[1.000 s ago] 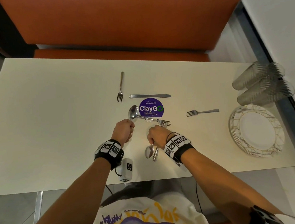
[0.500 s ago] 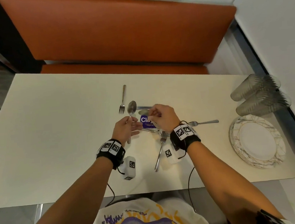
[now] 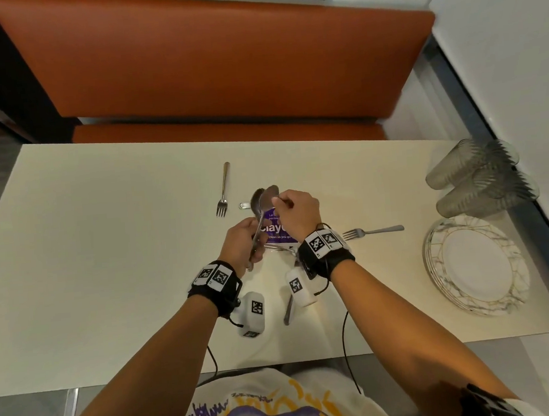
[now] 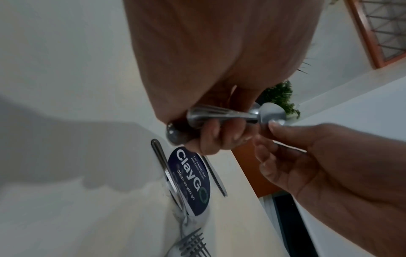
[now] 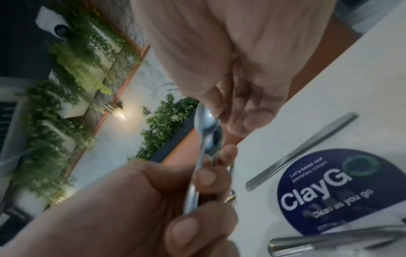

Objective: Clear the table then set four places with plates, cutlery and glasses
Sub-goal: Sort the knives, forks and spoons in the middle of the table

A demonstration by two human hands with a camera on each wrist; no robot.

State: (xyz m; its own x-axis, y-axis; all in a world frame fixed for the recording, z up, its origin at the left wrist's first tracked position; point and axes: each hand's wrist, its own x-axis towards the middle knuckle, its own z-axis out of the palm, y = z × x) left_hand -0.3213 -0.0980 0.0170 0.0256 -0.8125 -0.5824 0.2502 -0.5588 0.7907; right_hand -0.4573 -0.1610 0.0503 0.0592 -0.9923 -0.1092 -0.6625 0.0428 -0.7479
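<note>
Two metal spoons [image 3: 263, 198] stand together above the purple round sticker [image 3: 276, 229] at mid table. My left hand [image 3: 251, 242] grips both handles [image 4: 216, 113] in a fist. My right hand [image 3: 277, 202] pinches the bowl of one spoon [image 4: 272, 113] from the right, thumb on top [image 5: 211, 111]. On the table lie a fork [image 3: 222, 192] behind the hands, a knife [image 5: 303, 149] mostly hidden by them, a fork [image 3: 372, 232] to the right, and a fork handle [image 3: 288, 308] below my right wrist.
A stack of marbled plates [image 3: 478, 267] sits at the right end of the white table [image 3: 106, 254]. Ribbed tumblers [image 3: 477, 175] lie on their sides behind the plates. An orange bench [image 3: 217, 81] runs along the far side. A wall is on the right.
My right hand lifted a spoon from near the front edge and brought it forward beside the left hand's spoon. The left hand rose slightly and now holds both handles.
</note>
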